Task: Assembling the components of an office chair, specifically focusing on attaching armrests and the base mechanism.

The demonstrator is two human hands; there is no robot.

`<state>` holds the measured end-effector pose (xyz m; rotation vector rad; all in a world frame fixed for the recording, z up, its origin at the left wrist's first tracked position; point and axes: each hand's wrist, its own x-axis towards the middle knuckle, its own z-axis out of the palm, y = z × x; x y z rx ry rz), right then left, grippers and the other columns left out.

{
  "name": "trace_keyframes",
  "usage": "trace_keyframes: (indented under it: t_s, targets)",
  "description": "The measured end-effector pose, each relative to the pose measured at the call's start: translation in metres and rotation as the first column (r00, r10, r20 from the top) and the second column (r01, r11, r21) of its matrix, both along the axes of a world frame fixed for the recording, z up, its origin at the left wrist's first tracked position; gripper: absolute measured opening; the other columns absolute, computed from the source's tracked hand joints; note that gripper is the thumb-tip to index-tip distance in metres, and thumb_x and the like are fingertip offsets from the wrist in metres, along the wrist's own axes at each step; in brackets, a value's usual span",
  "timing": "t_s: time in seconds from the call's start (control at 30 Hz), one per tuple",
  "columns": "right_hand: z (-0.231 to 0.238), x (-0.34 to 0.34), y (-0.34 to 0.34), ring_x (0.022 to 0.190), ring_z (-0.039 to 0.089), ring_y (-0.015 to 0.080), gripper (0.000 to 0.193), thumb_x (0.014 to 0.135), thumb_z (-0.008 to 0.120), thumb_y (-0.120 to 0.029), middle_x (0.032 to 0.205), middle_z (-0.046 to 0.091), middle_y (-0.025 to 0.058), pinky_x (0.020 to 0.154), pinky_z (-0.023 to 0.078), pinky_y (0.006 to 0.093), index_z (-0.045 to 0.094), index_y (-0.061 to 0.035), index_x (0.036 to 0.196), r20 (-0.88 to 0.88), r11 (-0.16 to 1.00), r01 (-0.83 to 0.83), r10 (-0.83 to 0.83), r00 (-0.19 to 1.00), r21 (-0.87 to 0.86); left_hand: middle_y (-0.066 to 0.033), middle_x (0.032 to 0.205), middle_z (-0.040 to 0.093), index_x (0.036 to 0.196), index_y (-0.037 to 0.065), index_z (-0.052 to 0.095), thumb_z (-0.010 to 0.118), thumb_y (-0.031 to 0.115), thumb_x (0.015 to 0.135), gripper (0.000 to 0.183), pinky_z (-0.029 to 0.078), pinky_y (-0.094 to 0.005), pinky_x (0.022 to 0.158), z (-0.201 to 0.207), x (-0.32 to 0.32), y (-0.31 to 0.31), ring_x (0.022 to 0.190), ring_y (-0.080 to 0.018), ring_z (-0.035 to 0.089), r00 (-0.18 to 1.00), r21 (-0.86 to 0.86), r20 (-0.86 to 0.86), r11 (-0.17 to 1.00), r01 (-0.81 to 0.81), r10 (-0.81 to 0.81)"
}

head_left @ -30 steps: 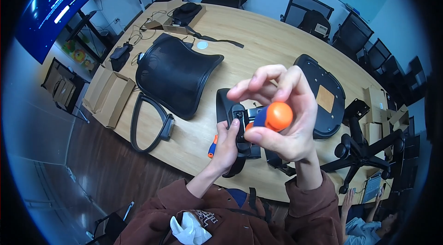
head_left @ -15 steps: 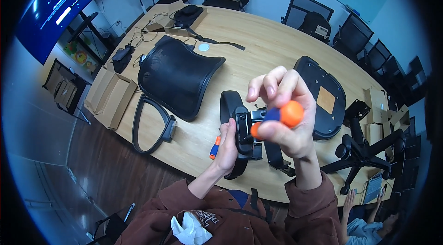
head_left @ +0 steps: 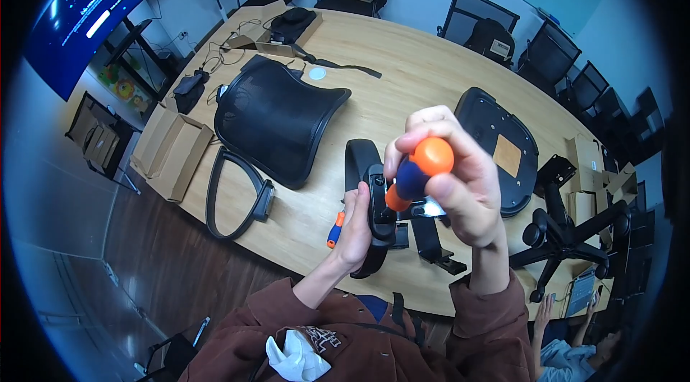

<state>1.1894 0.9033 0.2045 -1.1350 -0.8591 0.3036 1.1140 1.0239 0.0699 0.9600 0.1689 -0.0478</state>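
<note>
In my right hand [head_left: 471, 195] is a screwdriver [head_left: 433, 157] with an orange and dark blue handle, its rounded butt facing up at me. Fingers and thumb wrap round that handle, and its tip is hidden. My left hand [head_left: 351, 235] grips a black looped chair armrest [head_left: 381, 227], standing on edge near the table's front. The screwdriver is over the armrest's mounting plate. Beside my left hand lies a second orange and blue screwdriver [head_left: 335, 231]. A black metal bracket [head_left: 435, 249] is just right of the armrest.
Left of me on the table [head_left: 402, 51] are a mesh chair back [head_left: 269, 120], another looped armrest [head_left: 210, 199] and an open cardboard box [head_left: 169, 155]. To the right are a seat base [head_left: 521, 145] and a wheeled chair base [head_left: 568, 238]. Another person's hands [head_left: 546, 310] are at lower right.
My right hand has turned the screwdriver and tilted it more upright, its butt shifting left and slightly up. My left hand and the armrest have barely moved.
</note>
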Motion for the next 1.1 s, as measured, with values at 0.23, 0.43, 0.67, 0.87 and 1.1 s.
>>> trace_keyframes:
  t_s: [0.23, 0.43, 0.67, 0.87, 1.1]
  targets:
    - [-0.009, -0.002, 0.005, 0.089, 0.068, 0.0210, 0.064, 0.070, 0.087, 0.003, 0.103, 0.055, 0.0131, 0.076, 0.057, 0.0347, 0.037, -0.0054, 0.111, -0.198, 0.971, 0.105, -0.062, 0.978, 0.215, -0.0099, 0.106, 0.056, 0.118, 0.004, 0.035, 0.027, 0.050, 0.107, 0.048, 0.056, -0.0263, 0.077, -0.006, 0.002, -0.007, 0.092, -0.0101, 0.063, 0.999, -0.026, -0.035, 1.000, 0.015, -0.016]
    - [-0.016, 0.000, 0.007, 0.065, 0.057, 0.0111, 0.074, 0.084, 0.079, -0.027, 0.091, 0.057, 0.0101, 0.060, 0.046, 0.0228, 0.029, -0.0069, 0.135, -0.106, 0.904, -0.170, 0.228, 0.968, 0.392, -0.0053, 0.100, 0.058, 0.131, 0.010, 0.042, 0.032, 0.049, 0.107, 0.047, 0.053, -0.0284, 0.069, -0.010, 0.001, -0.014, 0.078, -0.0129, 0.061, 0.994, 0.034, -0.069, 0.996, -0.084, 0.086]
    - [-0.006, -0.001, -0.005, 0.071, 0.046, 0.0108, 0.065, 0.085, 0.054, -0.055, 0.098, 0.046, 0.0056, 0.068, 0.035, 0.0252, 0.056, 0.0001, 0.120, -0.152, 0.998, -0.058, 0.054, 0.987, -0.026, -0.0084, 0.101, 0.058, 0.122, 0.009, 0.041, 0.030, 0.048, 0.107, 0.043, 0.055, -0.0285, 0.066, -0.008, 0.000, -0.014, 0.075, -0.0141, 0.062, 0.990, -0.011, -0.126, 0.998, -0.065, 0.063]
    - [0.001, -0.001, -0.002, 0.090, 0.060, 0.0178, 0.038, 0.090, 0.066, -0.025, 0.100, 0.055, 0.0087, 0.088, 0.046, 0.0327, 0.053, -0.0003, 0.116, -0.041, 0.994, 0.110, -0.110, 0.993, 0.016, -0.0060, 0.091, 0.059, 0.117, 0.008, 0.046, 0.027, 0.052, 0.107, 0.049, 0.054, -0.0279, 0.066, -0.002, -0.002, -0.012, 0.074, -0.0129, 0.061, 0.992, 0.019, -0.115, 0.998, -0.057, 0.059]
    - [-0.016, 0.000, -0.003, 0.079, 0.059, 0.0117, 0.056, 0.077, 0.083, 0.001, 0.094, 0.056, 0.0096, 0.073, 0.051, 0.0278, 0.035, -0.0084, 0.105, -0.168, 0.978, -0.012, 0.047, 0.985, 0.207, -0.0071, 0.093, 0.060, 0.121, 0.007, 0.046, 0.029, 0.050, 0.107, 0.049, 0.055, -0.0282, 0.067, -0.026, 0.001, -0.021, 0.076, -0.0128, 0.062, 0.993, 0.020, -0.094, 0.998, -0.066, 0.068]
